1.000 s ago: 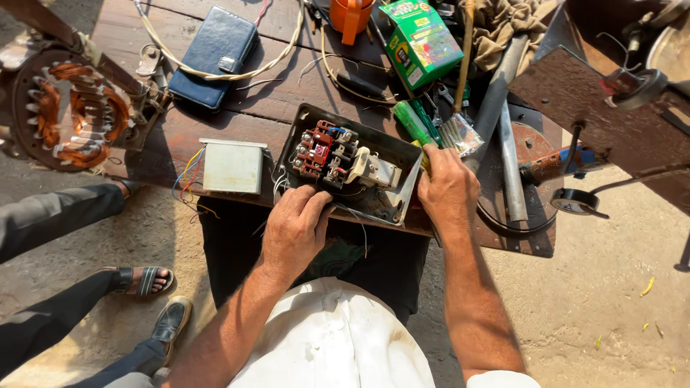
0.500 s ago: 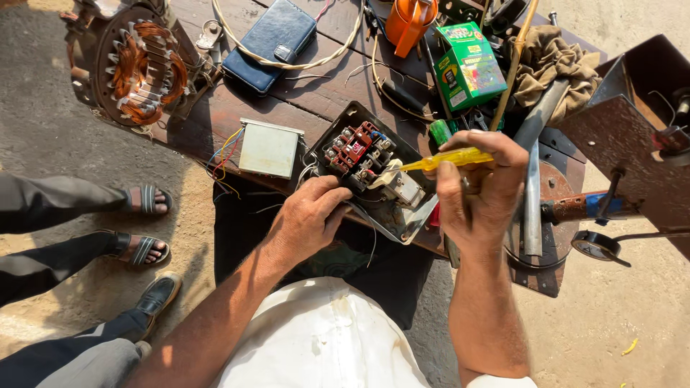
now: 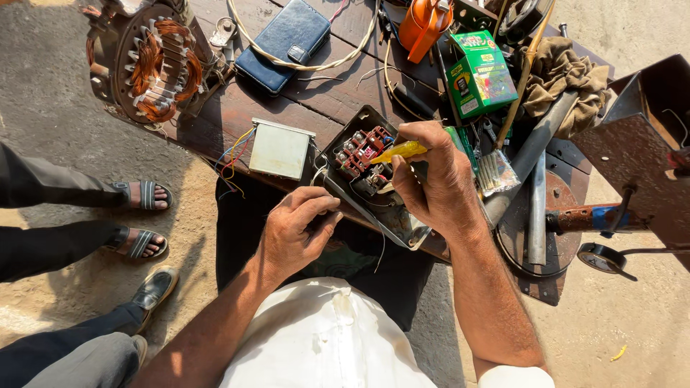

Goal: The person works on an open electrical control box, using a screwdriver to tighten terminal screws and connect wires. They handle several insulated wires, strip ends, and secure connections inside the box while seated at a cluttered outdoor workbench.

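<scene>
The right hand [image 3: 431, 179] has its grip clenched around a yellow-handled screwdriver [image 3: 399, 151], whose tip points into the red terminal block [image 3: 361, 149] inside an open black metal switch box [image 3: 374, 179] at the near edge of the dark wooden counter [image 3: 323, 93]. The left hand [image 3: 295, 231], its grip loosely curled and holding nothing, rests against the box's near rim, beside a pale square metal cover [image 3: 279, 149].
</scene>
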